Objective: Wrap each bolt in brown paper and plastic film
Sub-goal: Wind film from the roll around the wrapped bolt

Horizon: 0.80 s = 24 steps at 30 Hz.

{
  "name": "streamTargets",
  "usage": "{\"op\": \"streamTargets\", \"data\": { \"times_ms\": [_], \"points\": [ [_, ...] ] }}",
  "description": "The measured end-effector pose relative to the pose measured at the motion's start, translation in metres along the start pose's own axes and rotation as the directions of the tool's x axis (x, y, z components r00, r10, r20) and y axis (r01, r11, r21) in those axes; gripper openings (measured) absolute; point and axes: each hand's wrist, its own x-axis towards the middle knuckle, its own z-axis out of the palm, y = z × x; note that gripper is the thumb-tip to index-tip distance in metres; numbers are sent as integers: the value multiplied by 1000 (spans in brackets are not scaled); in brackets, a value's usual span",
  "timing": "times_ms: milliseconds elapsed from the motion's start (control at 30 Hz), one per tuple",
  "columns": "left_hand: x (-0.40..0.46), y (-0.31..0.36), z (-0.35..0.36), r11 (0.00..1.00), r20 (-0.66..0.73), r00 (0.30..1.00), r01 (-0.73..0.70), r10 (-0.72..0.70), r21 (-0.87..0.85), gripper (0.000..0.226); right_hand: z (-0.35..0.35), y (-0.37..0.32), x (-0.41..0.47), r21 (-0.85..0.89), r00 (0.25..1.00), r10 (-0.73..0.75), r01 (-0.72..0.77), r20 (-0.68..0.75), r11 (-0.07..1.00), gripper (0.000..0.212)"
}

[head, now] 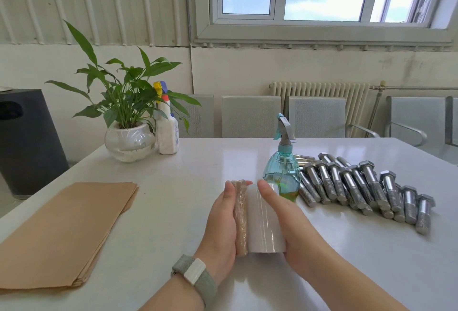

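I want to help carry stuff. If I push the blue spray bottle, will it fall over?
Probably, if pushed high up. The spray bottle stands upright, with a tall thin neck above a round body, so a shove near the top could tip it. The liquid sits low, which likely steadies it. It stands right beside the bolts, so it might knock into them.

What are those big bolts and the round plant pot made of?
The bolts look like bare steel: silvery grey, shiny, with hexagonal heads and cut threads. The plant pot seems to be clear glass, since water shows through its glossy wall, though clear plastic is possible.
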Motion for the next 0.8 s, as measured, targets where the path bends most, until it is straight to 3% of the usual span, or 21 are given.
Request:
{"op": "streamTargets", "data": {
  "times_ms": [67,133,267,433,600,700,800],
  "points": [
    [1,-1,-5,994,7,999,-44,43,101,54,-5,-2,2,-65,1000,-12,13,16,998,66],
    [2,-2,-7,977,-5,996,-87,89,196,55,-3,-1,4,-154,995,-72,61,-67,986,75],
    [5,0,-6,955,-123,977,-134,172,266,62,5,1,3,-172,968,-157,123,-196,977,79],
    [-1,1,2,996,-58,995,-81,83,46,65,13,7,1,-240,928,-253,190,-272,952,83],
    [-5,-4,1,995,37,999,29,-26,-101,45,10,8,3,-380,903,-254,113,-347,918,57],
    [-2,-4,3,998,-2,999,39,-39,-51,43,7,7,6,-244,938,-174,101,-300,965,61],
    [3,1,2,999,-29,1000,-13,12,-37,53,3,4,2,63,999,-13,15,-42,998,53]
  ]
}}
